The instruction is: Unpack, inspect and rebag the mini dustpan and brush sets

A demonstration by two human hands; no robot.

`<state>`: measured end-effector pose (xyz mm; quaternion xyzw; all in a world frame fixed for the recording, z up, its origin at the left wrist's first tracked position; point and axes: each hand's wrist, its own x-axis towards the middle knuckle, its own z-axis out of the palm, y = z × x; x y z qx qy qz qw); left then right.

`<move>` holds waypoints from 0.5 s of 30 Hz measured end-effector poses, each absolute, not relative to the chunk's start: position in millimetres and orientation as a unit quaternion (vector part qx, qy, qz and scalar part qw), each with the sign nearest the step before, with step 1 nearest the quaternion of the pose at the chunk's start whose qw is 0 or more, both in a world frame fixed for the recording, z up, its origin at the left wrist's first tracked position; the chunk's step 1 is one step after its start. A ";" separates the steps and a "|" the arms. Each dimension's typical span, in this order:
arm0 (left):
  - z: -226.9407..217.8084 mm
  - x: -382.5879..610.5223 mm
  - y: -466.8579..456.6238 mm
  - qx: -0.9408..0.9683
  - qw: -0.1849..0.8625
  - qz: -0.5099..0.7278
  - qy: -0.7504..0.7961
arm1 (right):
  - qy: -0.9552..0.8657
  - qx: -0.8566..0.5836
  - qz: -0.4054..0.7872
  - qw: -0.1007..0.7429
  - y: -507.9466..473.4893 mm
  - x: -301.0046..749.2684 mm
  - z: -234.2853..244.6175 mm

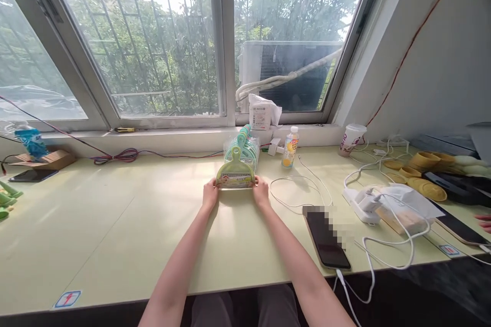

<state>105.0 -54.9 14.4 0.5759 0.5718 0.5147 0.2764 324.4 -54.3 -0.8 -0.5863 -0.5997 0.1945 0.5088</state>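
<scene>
A row of small green and teal dustpan-shaped packs [238, 159] in clear wrapping stands on the pale yellow table [115, 225], running back toward the window sill. My left hand [209, 194] grips the lower left corner of the front pack, fingers curled on it. On the lower right corner my right hand [261, 191] does the same. Both arms reach straight out from the near edge.
Right of my hands lie a black phone [326, 239] on a white cable, a white power strip [364, 203], a wrapped box and yellow lids [425, 187]. A drink bottle [290, 147], a paper cup [350, 139] and tissues stand at the sill. Another person's fingers [484, 222] show far right.
</scene>
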 end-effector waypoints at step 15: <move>-0.4 125.8 71.5 0.598 0.306 0.520 0.527 | -0.559 -0.668 0.119 0.476 46.4 324.2 -13.8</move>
